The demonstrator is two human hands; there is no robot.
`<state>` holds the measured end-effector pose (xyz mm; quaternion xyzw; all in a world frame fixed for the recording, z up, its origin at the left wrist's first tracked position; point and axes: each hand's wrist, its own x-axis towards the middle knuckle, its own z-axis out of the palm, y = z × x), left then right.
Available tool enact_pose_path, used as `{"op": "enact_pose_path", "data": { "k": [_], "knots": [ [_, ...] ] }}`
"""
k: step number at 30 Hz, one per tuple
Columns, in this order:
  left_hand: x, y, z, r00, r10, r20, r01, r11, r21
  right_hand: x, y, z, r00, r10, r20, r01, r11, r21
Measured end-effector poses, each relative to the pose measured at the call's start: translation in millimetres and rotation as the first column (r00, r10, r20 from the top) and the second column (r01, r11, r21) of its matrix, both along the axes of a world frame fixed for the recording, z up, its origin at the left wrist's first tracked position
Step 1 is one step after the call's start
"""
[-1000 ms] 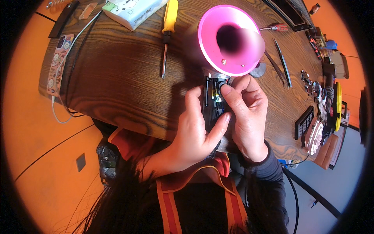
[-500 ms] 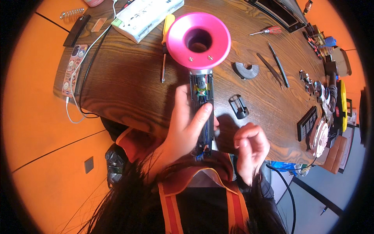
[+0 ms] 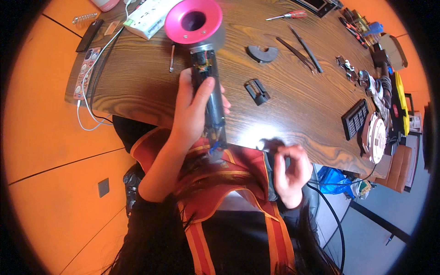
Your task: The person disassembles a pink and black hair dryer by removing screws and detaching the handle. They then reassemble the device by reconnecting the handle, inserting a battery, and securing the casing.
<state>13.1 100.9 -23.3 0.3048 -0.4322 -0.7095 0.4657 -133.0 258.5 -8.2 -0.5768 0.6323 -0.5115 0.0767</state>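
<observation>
My left hand (image 3: 195, 103) is wrapped round the dark handle of a hair dryer (image 3: 214, 112), its thumb lying along the front. The handle's casing is open, showing a small circuit board near the top and wires at the lower end. A round pink head tops the dryer, tilted to the left. My right hand (image 3: 292, 176) hovers by the table's near edge, fingers curled towards the thumb; what they hold, if anything, is hidden. On the table between the hands and the far side lie a black plastic frame piece (image 3: 257, 91) and a dark grey half-ring (image 3: 262, 54).
Tweezers (image 3: 295, 54), a black pen-like tool (image 3: 306, 49) and a red-handled screwdriver (image 3: 293, 15) lie farther back on the wooden table (image 3: 151, 87). A screwdriver shaft (image 3: 172, 58) shows beside the dryer. A phone (image 3: 87, 73) with cable lies left; a black grille (image 3: 355, 119) stands right.
My left hand has carried the hair dryer up and to the left, tilting it. The right hand stays low, fingers still curled. The whole view has shifted slightly.
</observation>
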Motion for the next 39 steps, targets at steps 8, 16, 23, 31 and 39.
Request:
{"op": "enact_pose_path", "data": {
  "k": [8,16,23,31,39],
  "knots": [
    [0,0,1,1.000,0.007,0.030,-0.007,1.000,-0.018,-31,-69,18,0.937,0.251,-0.243,-0.167,0.933,0.320],
    [-3,-1,1,1.000,0.020,0.020,-0.020,1.000,0.010,-52,-108,30,0.750,0.607,-0.262,-0.460,0.764,0.452],
    [-3,-1,0,0.998,0.027,0.056,-0.026,0.999,-0.034,-57,-109,24,0.829,0.536,-0.160,-0.413,0.779,0.472],
    [-3,0,-1,0.993,0.042,0.107,-0.035,0.998,-0.058,-29,-52,39,0.837,0.404,-0.370,-0.414,0.908,0.055],
    [-4,-1,-1,0.994,0.037,0.102,-0.033,0.999,-0.036,-46,-13,19,0.861,0.292,-0.416,-0.330,0.944,-0.022]
  ]
}}
